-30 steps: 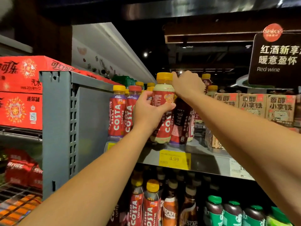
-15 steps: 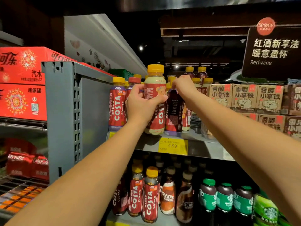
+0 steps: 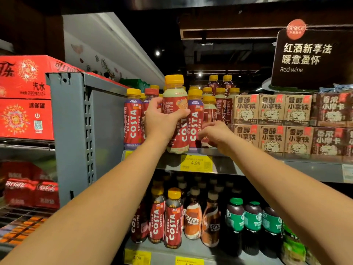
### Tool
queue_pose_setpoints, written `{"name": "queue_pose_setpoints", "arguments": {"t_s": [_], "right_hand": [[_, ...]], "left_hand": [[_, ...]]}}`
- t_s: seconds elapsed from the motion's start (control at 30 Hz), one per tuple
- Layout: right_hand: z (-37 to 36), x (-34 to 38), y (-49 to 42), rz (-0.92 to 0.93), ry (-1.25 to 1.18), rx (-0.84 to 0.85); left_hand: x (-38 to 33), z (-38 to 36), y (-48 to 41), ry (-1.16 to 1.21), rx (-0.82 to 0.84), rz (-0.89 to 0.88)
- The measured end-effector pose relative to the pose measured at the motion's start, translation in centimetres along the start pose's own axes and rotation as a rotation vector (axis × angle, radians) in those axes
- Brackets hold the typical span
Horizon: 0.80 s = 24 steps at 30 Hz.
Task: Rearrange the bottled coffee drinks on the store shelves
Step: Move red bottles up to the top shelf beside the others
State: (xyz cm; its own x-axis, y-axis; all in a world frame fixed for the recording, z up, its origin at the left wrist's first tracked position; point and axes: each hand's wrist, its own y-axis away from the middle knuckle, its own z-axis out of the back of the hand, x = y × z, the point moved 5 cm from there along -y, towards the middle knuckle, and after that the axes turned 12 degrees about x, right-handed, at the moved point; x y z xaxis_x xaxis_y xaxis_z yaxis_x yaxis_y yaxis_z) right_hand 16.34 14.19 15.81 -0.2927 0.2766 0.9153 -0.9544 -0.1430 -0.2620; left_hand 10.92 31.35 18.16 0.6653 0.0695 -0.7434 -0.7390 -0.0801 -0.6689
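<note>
My left hand (image 3: 162, 123) grips a Costa coffee bottle (image 3: 174, 100) with a yellow cap and a cream and red label, upright and just above the front edge of the upper shelf (image 3: 267, 165). To its right stands a purple-topped Costa bottle (image 3: 195, 119) on the shelf. My right hand (image 3: 217, 135) is low beside that bottle's base, fingers loosely spread toward the bottles, holding nothing that I can see. More yellow-capped bottles (image 3: 219, 100) fill the rows behind. Two Costa bottles (image 3: 132, 119) stand at the shelf's left end.
A grey shelf side panel (image 3: 72, 131) bounds the left, with red cola cartons (image 3: 24, 96) beyond it. Brown latte cartons (image 3: 271, 109) are stacked on the right. The lower shelf holds Costa (image 3: 172, 220), Nescafe (image 3: 211, 226) and green-label bottles (image 3: 252, 220). A red wine sign (image 3: 309, 56) hangs upper right.
My right hand has come off the top of the dark bottle and dropped to the base of the front row. My left hand keeps the cream-topped bottle, now slightly lower.
</note>
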Motion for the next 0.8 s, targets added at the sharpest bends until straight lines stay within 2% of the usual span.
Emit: {"name": "queue_pose_setpoints", "arguments": {"t_s": [0.33, 0.43, 0.47, 0.53, 0.57, 0.63, 0.8], "right_hand": [[-0.3, -0.4, -0.2, -0.001, 0.025, 0.049], [1.0, 1.0, 0.8, 0.161, -0.023, -0.180], [1.2, 1.7, 1.4, 0.244, -0.072, -0.184], [0.1, 3.0, 2.7, 0.355, -0.128, -0.011], [-0.5, 3.3, 3.4, 0.379, -0.083, 0.069], [-1.2, 3.6, 4.5, 0.407, 0.039, 0.111], [0.2, 3.2, 4.5, 0.402, 0.164, -0.056]], "left_hand": [[-0.3, -0.2, 0.3, 0.025, 0.012, -0.001], [-0.5, -0.5, 0.3, 0.048, 0.019, 0.002], [-0.7, -0.7, 0.2, 0.060, 0.025, -0.001], [-1.1, -1.4, 0.1, 0.085, 0.045, -0.010], [-1.3, -1.8, 0.0, 0.089, 0.059, -0.013], [-1.6, -2.7, -0.2, 0.088, 0.086, -0.010], [-0.8, -4.2, -0.5, 0.020, 0.203, 0.021]]}}
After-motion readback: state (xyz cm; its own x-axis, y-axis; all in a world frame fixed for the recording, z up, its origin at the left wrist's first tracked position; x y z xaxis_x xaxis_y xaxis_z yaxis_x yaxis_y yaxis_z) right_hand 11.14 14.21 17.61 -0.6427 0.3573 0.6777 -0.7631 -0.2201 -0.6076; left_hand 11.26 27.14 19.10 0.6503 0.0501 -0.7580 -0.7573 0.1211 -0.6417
